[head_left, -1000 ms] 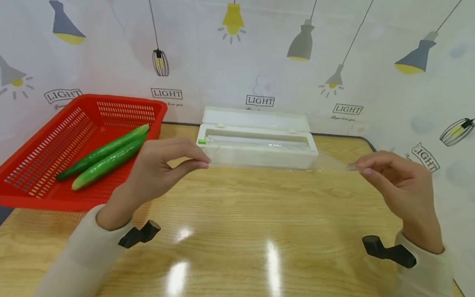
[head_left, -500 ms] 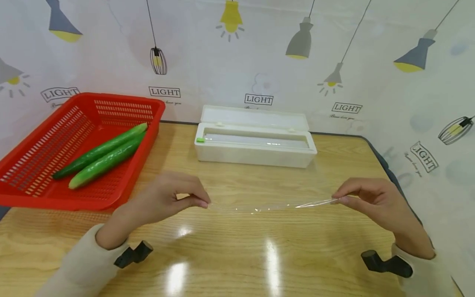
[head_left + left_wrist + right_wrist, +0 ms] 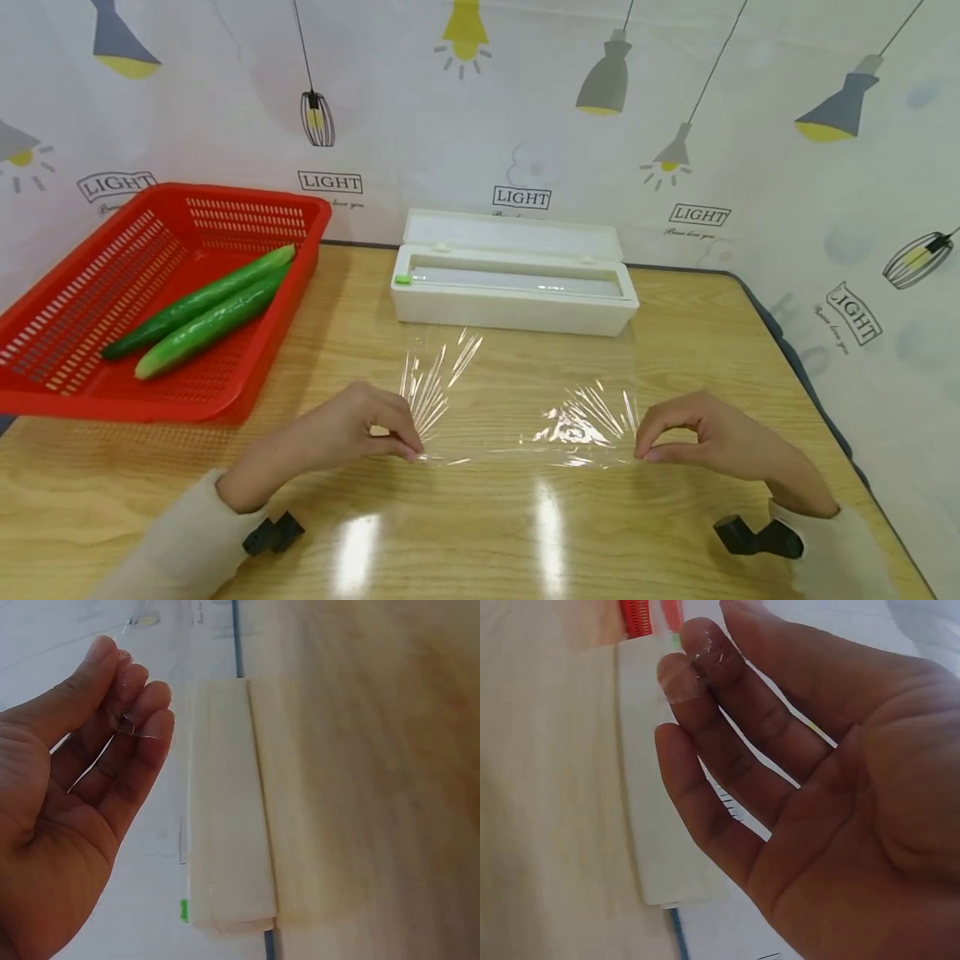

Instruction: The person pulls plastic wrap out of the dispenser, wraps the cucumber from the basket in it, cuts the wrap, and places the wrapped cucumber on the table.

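Note:
A clear sheet of plastic wrap (image 3: 517, 433) stretches between the two hands above the table, with shiny creases fanning out from its near corners. My left hand (image 3: 360, 425) pinches the near left corner between thumb and fingertips. At the near right corner, my right hand (image 3: 712, 437) holds the film the same way. Bits of film cling to the fingers in both wrist views. Behind the film stands a white wrap dispenser box (image 3: 513, 312), its lid (image 3: 517, 233) raised and a white roll visible inside. In the left wrist view the dispenser box (image 3: 229, 802) lies beyond the hand.
At the left, a red plastic basket (image 3: 225, 408) holds two cucumbers (image 3: 213, 321). A small green slider (image 3: 402, 280) sits at the left end of the dispenser. The wooden table (image 3: 450, 533) meets a lamp-printed wall covering (image 3: 450, 125) at the back.
Both hands have come down and toward me, drawing the film away from the dispenser. My right hand has also moved left, and the film now spreads low over the table.

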A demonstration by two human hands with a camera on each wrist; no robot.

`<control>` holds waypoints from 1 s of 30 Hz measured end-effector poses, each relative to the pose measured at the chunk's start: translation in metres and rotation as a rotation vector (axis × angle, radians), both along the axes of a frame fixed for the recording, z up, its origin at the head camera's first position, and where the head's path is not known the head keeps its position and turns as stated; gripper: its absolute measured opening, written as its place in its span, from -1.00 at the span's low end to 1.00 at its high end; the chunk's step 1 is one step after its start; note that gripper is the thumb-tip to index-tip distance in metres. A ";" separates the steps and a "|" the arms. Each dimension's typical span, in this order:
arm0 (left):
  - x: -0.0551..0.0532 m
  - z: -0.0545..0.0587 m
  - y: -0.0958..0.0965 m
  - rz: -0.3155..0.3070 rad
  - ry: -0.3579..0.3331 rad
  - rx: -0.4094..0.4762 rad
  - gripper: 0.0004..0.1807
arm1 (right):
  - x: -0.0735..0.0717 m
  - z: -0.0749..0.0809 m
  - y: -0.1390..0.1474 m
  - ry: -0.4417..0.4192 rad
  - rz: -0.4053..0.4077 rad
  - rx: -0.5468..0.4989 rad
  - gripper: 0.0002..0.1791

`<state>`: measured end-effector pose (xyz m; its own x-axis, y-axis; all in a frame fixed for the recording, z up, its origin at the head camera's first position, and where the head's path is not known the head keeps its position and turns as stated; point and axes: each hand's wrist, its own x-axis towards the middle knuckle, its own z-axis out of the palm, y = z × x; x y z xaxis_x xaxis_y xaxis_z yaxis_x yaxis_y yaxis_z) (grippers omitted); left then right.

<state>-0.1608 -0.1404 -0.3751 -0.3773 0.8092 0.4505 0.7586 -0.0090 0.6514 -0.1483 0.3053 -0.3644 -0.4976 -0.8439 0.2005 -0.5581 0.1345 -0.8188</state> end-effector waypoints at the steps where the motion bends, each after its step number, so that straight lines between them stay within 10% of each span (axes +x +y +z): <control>1: 0.000 -0.002 0.000 0.001 0.006 -0.017 -0.89 | 0.000 -0.004 0.000 -0.008 0.005 0.000 -0.56; 9: 0.002 -0.019 0.002 0.063 0.027 -0.251 -0.95 | -0.001 -0.034 -0.001 -0.065 0.035 -0.044 -0.66; 20: 0.004 -0.019 0.004 0.059 0.133 -0.333 -0.91 | 0.008 -0.050 0.002 -0.144 -0.148 0.016 -0.82; 30: 0.010 -0.023 0.005 0.158 0.066 -0.432 -0.95 | 0.016 -0.056 0.004 -0.173 -0.243 0.043 -0.84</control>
